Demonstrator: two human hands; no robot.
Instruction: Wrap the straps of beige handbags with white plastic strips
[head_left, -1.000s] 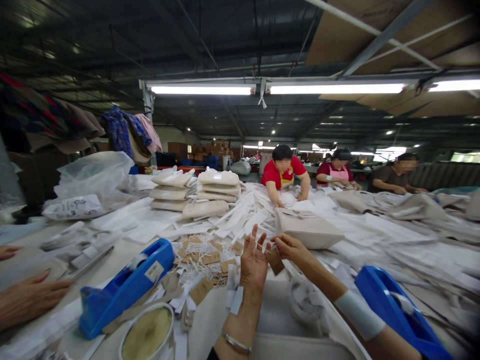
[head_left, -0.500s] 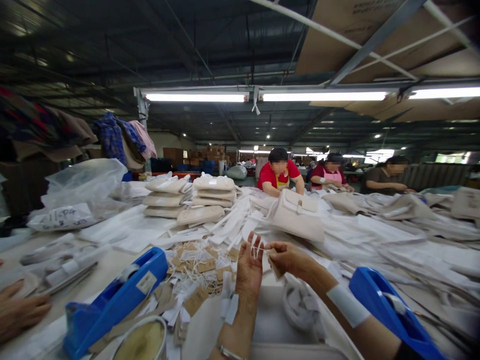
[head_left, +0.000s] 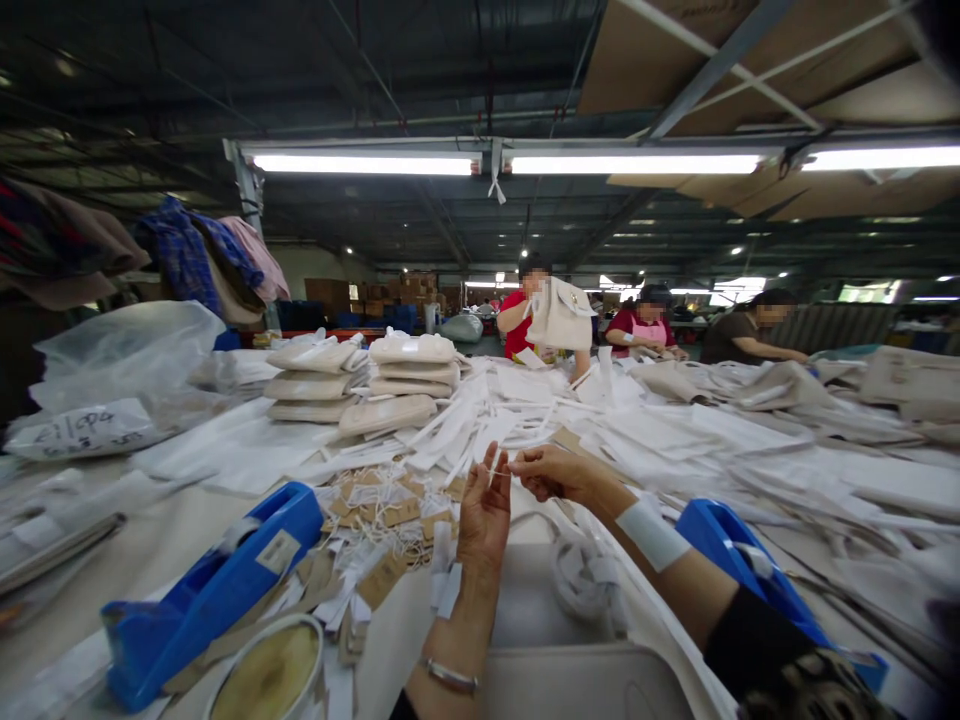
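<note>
My left hand (head_left: 486, 508), palm up with fingers curled, has a thin white string (head_left: 498, 473) looped at its fingertips. The string runs across to my right hand (head_left: 544, 472), whose fingers are pinched on it. Below both hands lies a light beige bag (head_left: 577, 680), with a coiled, wrapped strap (head_left: 589, 575) on it. Left of my left hand is a pile of brown tags with white strings (head_left: 386, 510). Pieces of white tape stick to both my forearms.
Blue tape dispensers stand at left (head_left: 217, 590) and right (head_left: 750, 570). A round tin (head_left: 266, 675) sits at the near edge. Beige bags (head_left: 319, 380) are stacked behind. Across the table, a person in red lifts a bag (head_left: 561, 315); two other people work further right.
The view has shifted right and slightly down. The brown tag by my right hand no longer shows. Across the table, the person in red has raised a bag. The other hand at far left is gone.
</note>
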